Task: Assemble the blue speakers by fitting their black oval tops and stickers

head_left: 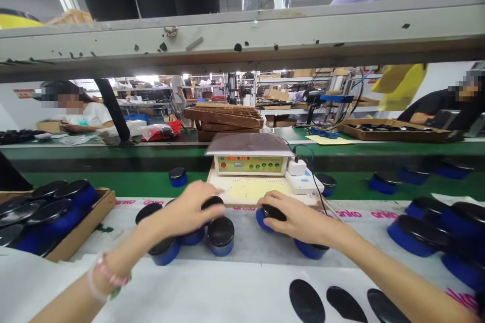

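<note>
Short round blue containers with glossy black lids stand about both my hands. My left hand (199, 205), a little blurred, has its thumb and fingers around a black-lidded container (212, 202), mostly hidden by the hand. Just below it stands another blue container (221, 236), with more beneath my left wrist. My right hand (286, 214) is closed round the side and lid of a blue container (264, 219). One more container (311, 249) sits under my right palm, partly covered. Several flat black oval pieces (306, 300) lie on the white sheet at the front.
A control box (248, 164) with lit indicators stands ahead, beside a white plug adapter (297, 167). At left, a cardboard tray (81, 227) holds several containers; more containers (417, 234) cluster at right. An overhead shelf (242, 40) crosses above. People sit beyond the bench.
</note>
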### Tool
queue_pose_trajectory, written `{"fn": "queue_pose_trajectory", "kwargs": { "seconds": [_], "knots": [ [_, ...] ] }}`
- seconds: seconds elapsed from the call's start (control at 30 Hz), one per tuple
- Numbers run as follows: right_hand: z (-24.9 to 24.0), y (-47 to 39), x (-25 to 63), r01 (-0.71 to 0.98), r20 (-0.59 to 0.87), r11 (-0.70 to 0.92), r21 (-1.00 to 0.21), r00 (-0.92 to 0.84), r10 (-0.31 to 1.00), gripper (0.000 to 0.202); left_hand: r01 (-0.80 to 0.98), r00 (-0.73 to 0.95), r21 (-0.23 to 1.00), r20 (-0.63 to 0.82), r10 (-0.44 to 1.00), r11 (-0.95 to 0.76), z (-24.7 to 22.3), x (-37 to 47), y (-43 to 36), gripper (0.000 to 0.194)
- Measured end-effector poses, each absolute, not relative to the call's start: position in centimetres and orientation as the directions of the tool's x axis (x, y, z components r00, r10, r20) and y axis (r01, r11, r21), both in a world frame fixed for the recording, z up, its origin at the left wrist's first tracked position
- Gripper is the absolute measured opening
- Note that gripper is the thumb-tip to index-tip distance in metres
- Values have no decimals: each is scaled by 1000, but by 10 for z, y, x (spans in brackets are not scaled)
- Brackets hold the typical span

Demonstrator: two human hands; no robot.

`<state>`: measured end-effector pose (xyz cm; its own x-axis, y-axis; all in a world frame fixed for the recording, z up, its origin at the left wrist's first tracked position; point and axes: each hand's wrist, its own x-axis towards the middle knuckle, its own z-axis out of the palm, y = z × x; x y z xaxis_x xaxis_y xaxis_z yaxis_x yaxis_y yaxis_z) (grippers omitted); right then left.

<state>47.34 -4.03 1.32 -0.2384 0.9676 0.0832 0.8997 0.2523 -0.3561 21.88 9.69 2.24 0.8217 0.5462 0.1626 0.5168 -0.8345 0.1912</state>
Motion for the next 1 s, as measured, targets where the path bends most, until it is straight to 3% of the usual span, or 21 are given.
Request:
{"fn": "queue_pose_trajectory", "kwargs": {
  "seconds": [0.07, 0.13, 0.3, 0.5, 0.63, 0.73, 0.87, 1.0],
  "knots": [
    [15, -43, 462, 869, 85, 295, -397, -285, 955, 36, 352, 921, 147, 123, 370, -924, 15, 217, 64, 57],
    [11, -45, 451, 844, 80, 331, -422, -329, 941, 38, 278, 948, 71, 137, 286, -958, 5, 213, 46, 58],
    [-2, -45, 430, 838, 101, 375, -396, -366, 925, 30, 361, 919, 18, 161, 359, -933, -6, 202, 42, 51],
    [-3, -31, 407, 889, 95, 340, -308, -326, 940, 28, 505, 859, 25, 80, 505, -863, -7, 205, 39, 72],
    [8, -39, 421, 904, 62, 293, -311, -288, 956, 55, 521, 849, 13, 94, 520, -853, -5, 213, 31, 88],
    [13, -64, 457, 955, 26, 138, -263, -136, 990, 71, 480, 873, -38, 122, 473, -876, -2, 226, 21, 74],
    [6, -95, 500, 978, -63, -28, -206, 15, 998, 51, 471, 881, -123, 108, 460, -874, -3, 254, 15, 65],
    [-8, -98, 507, 979, 21, -40, -201, 46, 999, 46, 489, 872, -146, 72, 484, -860, -8, 277, 20, 63]
  ]
}}
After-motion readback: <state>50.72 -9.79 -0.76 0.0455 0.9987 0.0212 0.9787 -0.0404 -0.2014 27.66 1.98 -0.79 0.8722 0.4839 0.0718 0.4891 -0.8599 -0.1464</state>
